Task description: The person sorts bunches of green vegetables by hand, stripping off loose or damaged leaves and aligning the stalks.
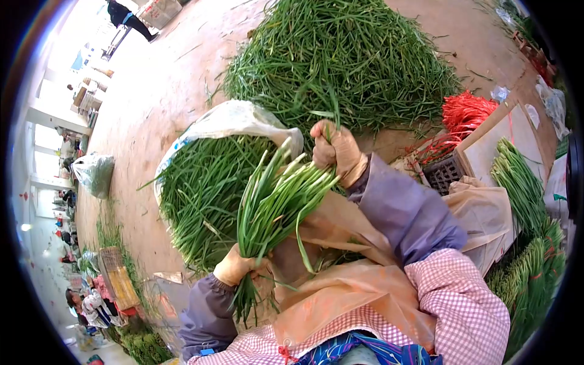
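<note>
My left hand (236, 266), in a pale glove, is wrapped round the lower part of a bunch of garlic chives (274, 204). The bunch fans upward to the right, its pale stem ends at the top, and leaf tips hang below the fist. My right hand (336, 151), also gloved, is closed just beyond the stem ends. A few green chive leaves (331, 108) poke up out of its fingers. Right behind the bunch lies an open white plastic bag (243, 117) full of loose chives (204, 182). An orange translucent apron (347, 298) covers my lap.
A large heap of chives (340, 61) spreads on the floor ahead. To the right are red ties (465, 112), a dark crate (443, 175), a cardboard box (505, 137) and tied bundles (517, 182). Another filled bag (94, 173) and several people are at left.
</note>
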Demonstrator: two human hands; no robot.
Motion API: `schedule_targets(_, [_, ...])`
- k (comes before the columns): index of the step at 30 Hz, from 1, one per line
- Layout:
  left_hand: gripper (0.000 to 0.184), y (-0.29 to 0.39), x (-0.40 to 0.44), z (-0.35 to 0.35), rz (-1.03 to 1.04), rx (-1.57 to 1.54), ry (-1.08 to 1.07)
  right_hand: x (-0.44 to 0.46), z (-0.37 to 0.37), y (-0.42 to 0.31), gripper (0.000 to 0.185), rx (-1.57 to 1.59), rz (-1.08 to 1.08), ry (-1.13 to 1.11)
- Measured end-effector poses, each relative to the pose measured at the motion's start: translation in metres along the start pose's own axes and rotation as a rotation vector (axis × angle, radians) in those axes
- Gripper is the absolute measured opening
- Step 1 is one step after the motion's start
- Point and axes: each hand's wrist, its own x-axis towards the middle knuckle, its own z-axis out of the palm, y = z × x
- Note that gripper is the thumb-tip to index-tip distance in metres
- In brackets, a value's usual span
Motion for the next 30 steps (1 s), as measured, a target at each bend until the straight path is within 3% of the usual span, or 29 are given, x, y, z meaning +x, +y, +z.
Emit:
schedule_targets(3, [0.018, -0.001, 0.008, 0.015, -0.005, -0.109, -0.025, 0.019, 0.020, -0.039, 0.026, -0.227, -0.015, 0.229])
schedule_targets(4, [0.020, 0.000, 0.007, 0.014, -0.059, -0.085, -0.005, 0.028, 0.027, -0.055, 0.021, -0.371, -0.119, 0.542])
schedule_targets(6, [0.018, -0.011, 0.004, 0.008, -0.032, -0.178, -0.018, 0.032, -0.032, -0.095, 0.013, -0.498, -0.311, 0.490])
schedule_targets(7, [0.017, -0.013, 0.004, 0.006, -0.026, -0.186, -0.026, 0.028, -0.037, -0.106, 0.011, -0.610, -0.328, 0.649])
schedule_targets(8, [0.016, -0.016, 0.004, 0.006, -0.022, -0.200, -0.031, 0.013, -0.033, -0.129, 0.012, -0.839, -0.107, 0.599])
schedule_targets(10, [0.015, -0.020, 0.000, 0.009, -0.050, -0.241, -0.028, -0.008, 0.007, -0.106, 0.011, -1.080, -0.101, 0.432])
schedule_targets(12, [0.016, -0.012, -0.001, 0.013, -0.099, -0.286, -0.018, -0.043, 0.051, -0.069, 0.017, -1.125, -0.070, 0.022])
schedule_targets(14, [0.018, -0.014, 0.002, 0.012, -0.100, -0.282, -0.079, -0.063, 0.075, -0.034, 0.023, -1.649, -0.339, -0.272])
schedule_targets(16, [0.018, -0.011, -0.003, 0.013, -0.078, -0.280, -0.117, -0.063, 0.095, -0.012, 0.026, -2.165, -0.501, -0.290])
schedule_targets(17, [0.016, -0.009, -0.008, 0.018, -0.091, -0.290, -0.054, -0.061, 0.094, -0.005, 0.029, -2.230, -0.550, -0.275])
schedule_targets(20, [0.015, -0.013, -0.009, 0.011, -0.135, -0.315, -0.128, -0.054, 0.048, 0.013, 0.020, -1.785, -0.435, -0.176])
schedule_targets(22, [0.012, -0.022, -0.008, 0.007, -0.107, -0.310, -0.183, -0.046, 0.030, 0.003, 0.008, -1.262, -0.234, 0.102])
schedule_targets(23, [0.012, -0.025, -0.007, 0.006, -0.114, -0.334, -0.190, -0.037, 0.014, -0.015, 0.010, -1.322, -0.332, 0.125])
schedule_targets(24, [0.011, -0.027, -0.008, 0.006, -0.121, -0.361, -0.195, -0.027, -0.010, -0.021, 0.009, -0.966, -0.248, 0.368])
schedule_targets(25, [0.012, -0.028, -0.008, 0.007, -0.138, -0.382, -0.185, -0.019, -0.025, -0.036, 0.011, -0.958, -0.375, 0.491])
schedule_targets(26, [0.012, -0.026, -0.009, 0.008, -0.154, -0.403, -0.177, -0.015, -0.051, -0.058, 0.021, -1.261, -0.378, 0.540])
schedule_targets(28, [0.013, -0.020, -0.007, 0.008, -0.154, -0.414, -0.179, -0.024, -0.037, -0.082, 0.040, -2.164, -0.278, 0.453])
schedule_targets(30, [0.013, -0.020, -0.009, 0.010, -0.146, -0.409, -0.195, -0.037, 0.018, -0.071, 0.051, -2.178, -0.541, 0.046])
